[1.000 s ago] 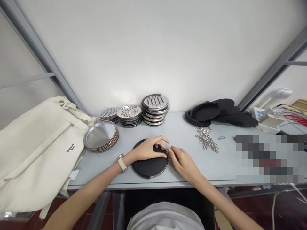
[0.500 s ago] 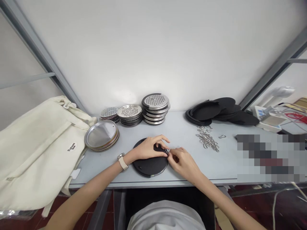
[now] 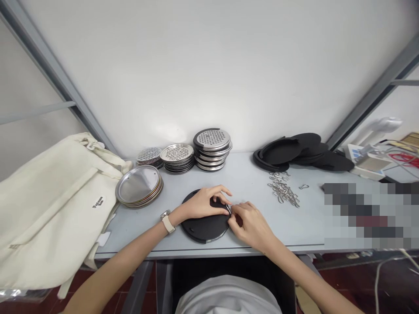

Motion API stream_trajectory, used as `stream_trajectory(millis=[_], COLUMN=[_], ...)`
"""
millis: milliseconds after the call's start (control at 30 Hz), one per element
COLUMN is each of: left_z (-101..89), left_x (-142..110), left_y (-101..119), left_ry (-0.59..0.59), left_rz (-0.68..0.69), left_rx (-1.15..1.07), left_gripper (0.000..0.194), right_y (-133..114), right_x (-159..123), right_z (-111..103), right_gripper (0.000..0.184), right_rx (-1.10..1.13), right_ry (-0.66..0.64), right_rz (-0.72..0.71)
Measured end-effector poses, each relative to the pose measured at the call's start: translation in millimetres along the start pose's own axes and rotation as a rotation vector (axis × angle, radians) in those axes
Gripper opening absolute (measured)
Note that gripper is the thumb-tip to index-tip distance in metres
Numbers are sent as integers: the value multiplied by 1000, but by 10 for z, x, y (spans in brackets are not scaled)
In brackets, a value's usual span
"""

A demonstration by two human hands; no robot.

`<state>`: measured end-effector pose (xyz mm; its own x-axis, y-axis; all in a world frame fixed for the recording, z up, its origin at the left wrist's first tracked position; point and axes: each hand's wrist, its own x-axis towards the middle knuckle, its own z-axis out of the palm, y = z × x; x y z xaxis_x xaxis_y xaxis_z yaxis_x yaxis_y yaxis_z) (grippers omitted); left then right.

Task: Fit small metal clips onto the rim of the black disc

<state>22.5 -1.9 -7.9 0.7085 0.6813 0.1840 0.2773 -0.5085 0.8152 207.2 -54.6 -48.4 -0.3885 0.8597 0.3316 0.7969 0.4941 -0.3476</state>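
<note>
A round black disc with a metal rim lies flat on the grey table in front of me. My left hand, with a watch on its wrist, rests on top of the disc, fingers curled, pressing it down near the right rim. My right hand is closed in a pinch at that same right rim, its fingertips on a small metal clip. The two hands touch there. The fingers hide most of the clip.
A pile of loose metal clips lies right of the hands, with black discs stacked behind. Stacks of perforated metal plates and plain metal lids stand at the back left. A cream cloth bag hangs over the left edge.
My right hand has crept slightly left and closer onto the disc's right rim. The left hand and the disc have hardly moved.
</note>
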Motion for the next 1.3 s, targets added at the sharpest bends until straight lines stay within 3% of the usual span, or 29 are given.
stream_trajectory(millis=[467,1300], left_z=[7,18], left_x=[-1,7], left_y=[-52,-56], left_ry=[0,8], left_rz=[24,68], left_rx=[-10,76], left_gripper=[36,33], right_y=[12,54], right_x=[-2,17], right_z=[8,26], right_gripper=[24,29], right_rx=[-11,21], right_ry=[-34,-18], right_rz=[49,-30])
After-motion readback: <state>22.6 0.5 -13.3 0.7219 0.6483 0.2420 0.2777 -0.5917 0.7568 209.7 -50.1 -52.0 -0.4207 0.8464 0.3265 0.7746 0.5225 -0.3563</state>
